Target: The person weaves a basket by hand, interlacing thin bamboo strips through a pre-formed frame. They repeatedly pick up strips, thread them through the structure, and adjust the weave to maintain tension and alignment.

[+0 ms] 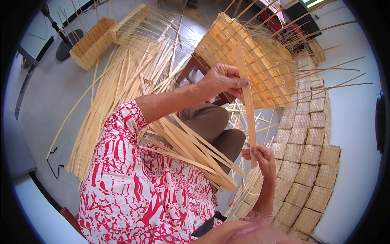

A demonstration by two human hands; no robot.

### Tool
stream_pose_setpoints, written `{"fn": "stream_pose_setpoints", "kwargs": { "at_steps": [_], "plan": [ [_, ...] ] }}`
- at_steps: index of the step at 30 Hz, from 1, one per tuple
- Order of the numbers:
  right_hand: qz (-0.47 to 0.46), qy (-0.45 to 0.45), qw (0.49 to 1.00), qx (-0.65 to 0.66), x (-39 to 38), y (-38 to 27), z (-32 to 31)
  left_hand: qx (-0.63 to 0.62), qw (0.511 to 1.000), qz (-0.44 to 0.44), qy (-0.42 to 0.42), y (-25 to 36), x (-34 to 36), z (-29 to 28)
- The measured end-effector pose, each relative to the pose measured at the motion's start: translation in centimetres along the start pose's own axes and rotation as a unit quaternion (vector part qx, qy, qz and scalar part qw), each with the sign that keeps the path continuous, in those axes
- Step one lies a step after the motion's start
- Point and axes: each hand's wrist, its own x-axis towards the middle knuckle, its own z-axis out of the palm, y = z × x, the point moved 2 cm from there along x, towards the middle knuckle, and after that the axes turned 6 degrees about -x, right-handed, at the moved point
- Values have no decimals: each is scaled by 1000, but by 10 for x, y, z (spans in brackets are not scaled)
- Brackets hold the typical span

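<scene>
A flat, pale bamboo strip (249,112) stands nearly upright between my two hands. My left hand (222,81) pinches it at about a third of the way down, thumb and fingers closed. Lower down, my right hand (262,156) grips the strip close to its bottom end. Just behind its upper part is a large woven basket (211,40) tilted on a brown wooden stool (196,65), with long unwoven strips sticking out to the right. Across my lap lies a bundle of loose strips (191,148).
Many long strips (109,93) are spread over the floor on the left. A smaller woven basket (91,46) stands beyond them. Stacked woven pieces (306,175) line the right wall. A bent black wire (53,166) lies on the left floor; a black stand (65,44) is farther back.
</scene>
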Motion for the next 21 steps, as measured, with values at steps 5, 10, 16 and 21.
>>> {"fn": "stream_pose_setpoints", "kwargs": {
  "at_steps": [5,10,16,21],
  "plan": [
    [-1,12,1000,-7,0,-8,1,-1,999,38,-5,3,1,-2],
    [-15,20,1000,-15,0,-8,5,13,999,49,3,8,4,-7],
    [-24,30,999,-26,4,-5,4,9,999,40,3,6,5,-5],
    [-37,26,999,-14,9,7,2,4,999,49,5,7,4,2]
  ]
}}
